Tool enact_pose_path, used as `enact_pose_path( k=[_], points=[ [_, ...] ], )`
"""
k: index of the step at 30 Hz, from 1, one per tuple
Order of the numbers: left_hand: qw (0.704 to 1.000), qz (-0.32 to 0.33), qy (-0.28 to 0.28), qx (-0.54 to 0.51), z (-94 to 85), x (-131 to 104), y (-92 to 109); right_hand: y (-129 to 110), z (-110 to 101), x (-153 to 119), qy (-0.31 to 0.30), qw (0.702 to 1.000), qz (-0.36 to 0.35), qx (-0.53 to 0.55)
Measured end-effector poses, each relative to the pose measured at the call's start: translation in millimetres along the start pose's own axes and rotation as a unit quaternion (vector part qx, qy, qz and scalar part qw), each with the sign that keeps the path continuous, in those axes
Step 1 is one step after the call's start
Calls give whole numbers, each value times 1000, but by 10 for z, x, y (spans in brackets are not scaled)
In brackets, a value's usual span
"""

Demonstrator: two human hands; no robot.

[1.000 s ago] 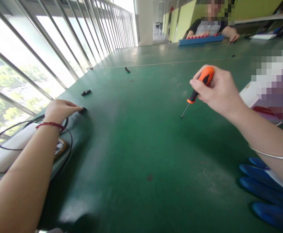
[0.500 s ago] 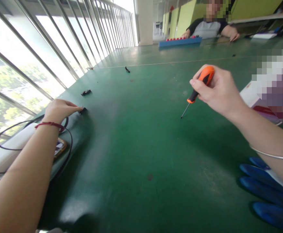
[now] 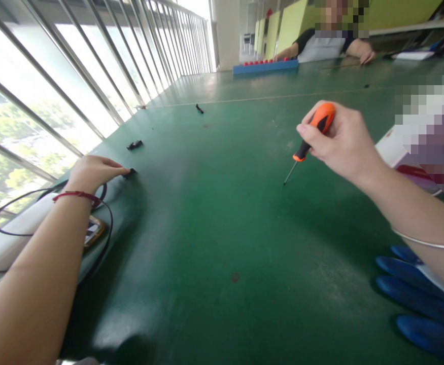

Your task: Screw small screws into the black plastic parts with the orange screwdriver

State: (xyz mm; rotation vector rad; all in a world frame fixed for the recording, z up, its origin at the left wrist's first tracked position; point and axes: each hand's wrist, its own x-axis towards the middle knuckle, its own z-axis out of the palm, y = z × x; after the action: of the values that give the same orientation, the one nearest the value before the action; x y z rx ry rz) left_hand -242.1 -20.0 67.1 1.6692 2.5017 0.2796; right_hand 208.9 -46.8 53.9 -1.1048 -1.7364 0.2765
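The green worktop (image 3: 206, 218) fills most of the view; its left edge runs beside the metal railing (image 3: 73, 62), and its far edge lies before a seated person (image 3: 320, 48). A long blue rack (image 3: 265, 67) with red tops stands near that far edge. A blue glove (image 3: 415, 294) takes up the near right corner, under the right forearm. The left hand (image 3: 94, 172) reaches out close to the railing side, while the right hand (image 3: 343, 134) is well apart from it; the wide stretch between them gives open room to move. The right hand is wrapped around an orange-and-black screwdriver (image 3: 303, 149), shaft slanting down; whether its tip touches the surface I cannot tell. A phone (image 3: 93, 230) lies beside the left forearm. The left hand's fingertips are pinched together on a small black piece (image 3: 131, 173). Just beyond sits a second black piece (image 3: 134, 145), near the left edge.
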Motion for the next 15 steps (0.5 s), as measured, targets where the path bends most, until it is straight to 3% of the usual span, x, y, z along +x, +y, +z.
enact_pose_path(
  k=[12,15],
  points=[
    [999,32,-16,1,11,133,-163,-142,-19,4,6,996,31,-81],
    [999,25,-13,26,11,91,-105,-182,-17,-12,9,996,28,-90]
  ],
)
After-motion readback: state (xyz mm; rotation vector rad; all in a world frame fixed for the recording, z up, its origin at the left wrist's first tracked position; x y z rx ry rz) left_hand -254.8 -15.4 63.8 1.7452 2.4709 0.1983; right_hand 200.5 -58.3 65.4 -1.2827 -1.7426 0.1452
